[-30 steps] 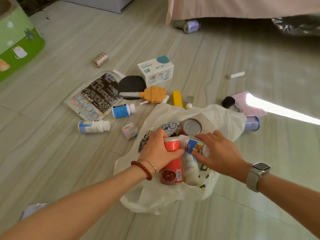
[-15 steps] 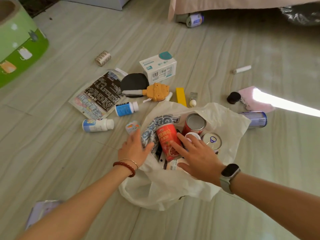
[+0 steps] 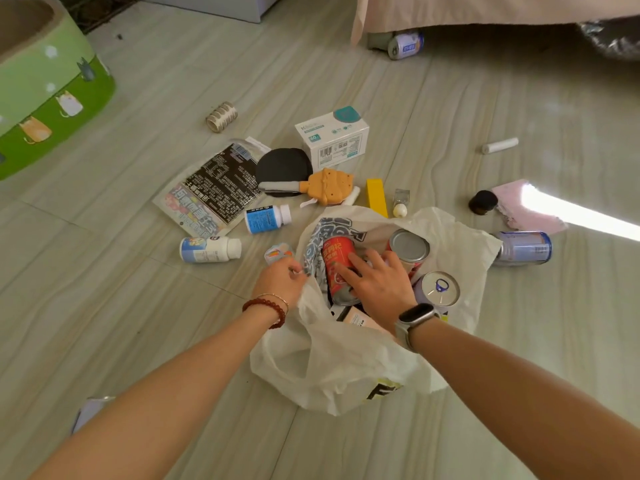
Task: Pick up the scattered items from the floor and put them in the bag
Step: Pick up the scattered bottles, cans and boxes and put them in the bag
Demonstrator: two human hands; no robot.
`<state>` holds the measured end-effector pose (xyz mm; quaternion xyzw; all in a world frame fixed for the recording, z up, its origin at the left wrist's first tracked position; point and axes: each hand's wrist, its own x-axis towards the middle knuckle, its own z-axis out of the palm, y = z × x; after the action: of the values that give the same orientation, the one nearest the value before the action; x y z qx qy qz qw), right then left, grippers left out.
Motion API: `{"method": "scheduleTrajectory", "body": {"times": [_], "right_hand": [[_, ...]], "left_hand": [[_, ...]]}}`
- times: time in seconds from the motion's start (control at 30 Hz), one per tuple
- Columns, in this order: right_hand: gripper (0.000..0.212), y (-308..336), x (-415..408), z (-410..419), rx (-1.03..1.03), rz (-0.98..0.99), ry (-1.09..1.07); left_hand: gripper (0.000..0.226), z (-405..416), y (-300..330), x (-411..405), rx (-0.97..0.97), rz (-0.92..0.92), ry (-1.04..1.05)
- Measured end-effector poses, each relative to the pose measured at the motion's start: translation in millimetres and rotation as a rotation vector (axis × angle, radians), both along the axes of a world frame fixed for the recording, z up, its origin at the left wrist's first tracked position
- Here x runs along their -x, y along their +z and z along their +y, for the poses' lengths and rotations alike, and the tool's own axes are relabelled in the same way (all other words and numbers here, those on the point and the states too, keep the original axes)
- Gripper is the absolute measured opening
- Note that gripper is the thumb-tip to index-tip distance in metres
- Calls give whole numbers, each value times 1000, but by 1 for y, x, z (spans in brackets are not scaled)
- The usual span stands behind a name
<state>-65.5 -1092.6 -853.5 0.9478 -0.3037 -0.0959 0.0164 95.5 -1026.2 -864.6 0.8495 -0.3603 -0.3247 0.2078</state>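
Note:
A white plastic bag (image 3: 346, 368) lies open on the floor between my arms. Inside it are a red can (image 3: 337, 261), a silver-topped can (image 3: 408, 244) and a purple pull-tab can (image 3: 438, 289). My left hand (image 3: 282, 282) pinches the bag's left rim. My right hand (image 3: 377, 285) lies inside the bag with spread fingers resting on the red can. Just left of the bag are a small packet (image 3: 277, 252) and two white pill bottles (image 3: 209, 249) (image 3: 266, 219). A blue can (image 3: 524, 247) lies at the bag's right edge.
Beyond the bag lie a printed pouch (image 3: 214, 188), black paddle (image 3: 282, 166), orange toy (image 3: 329, 187), white box (image 3: 334, 138), yellow block (image 3: 376, 197), thread spool (image 3: 221, 116), white tube (image 3: 500, 145), dark jar (image 3: 483, 201) and pink cloth (image 3: 519, 206). A green cat box (image 3: 45, 98) stands far left; a can (image 3: 405, 45) lies under the bed.
The red can, held upright by my left hand a second ago, now lies in the bag. My left hand moved to the bag's left rim; my right hand settled onto the can.

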Motion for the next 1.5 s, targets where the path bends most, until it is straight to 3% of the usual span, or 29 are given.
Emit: {"method": "scheduleTrajectory", "body": {"times": [0.13, 0.27, 0.47, 0.6, 0.7, 0.8, 0.87, 1.13, 1.27, 1.4, 1.5], "right_hand": [[52, 0, -3, -4, 69, 41, -110], [51, -1, -5, 1, 21, -73, -134], [36, 10, -21, 31, 4, -363, 94], [38, 11, -64, 61, -138, -512, 245], [42, 5, -106, 82, -257, -511, 272], [43, -10, -145, 97, -291, -434, 269], [49, -21, -170, 100, -305, -366, 257], [76, -49, -255, 63, -276, -97, -33], [59, -60, -263, 61, -85, -85, -41], [52, -57, -253, 72, -328, -115, -99], [57, -32, -233, 75, -593, -324, -127]], "left_hand": [[13, 1, 8, -9, 116, -71, 85], [13, 21, 13, -21, 181, -147, 11], [25, 84, 16, -48, 252, -238, 15], [27, 140, 12, -84, 79, -340, 103], [43, 187, 10, -107, -119, -396, 187], [80, 233, 1, -118, -395, -285, 301], [95, 254, -11, -117, -458, -155, 392], [76, 252, -32, -127, -134, 3, 525], [53, 233, -25, -135, 87, 107, 599], [45, 215, -19, -140, 243, 270, 733], [30, 196, -7, -142, 344, 318, 758]]}}
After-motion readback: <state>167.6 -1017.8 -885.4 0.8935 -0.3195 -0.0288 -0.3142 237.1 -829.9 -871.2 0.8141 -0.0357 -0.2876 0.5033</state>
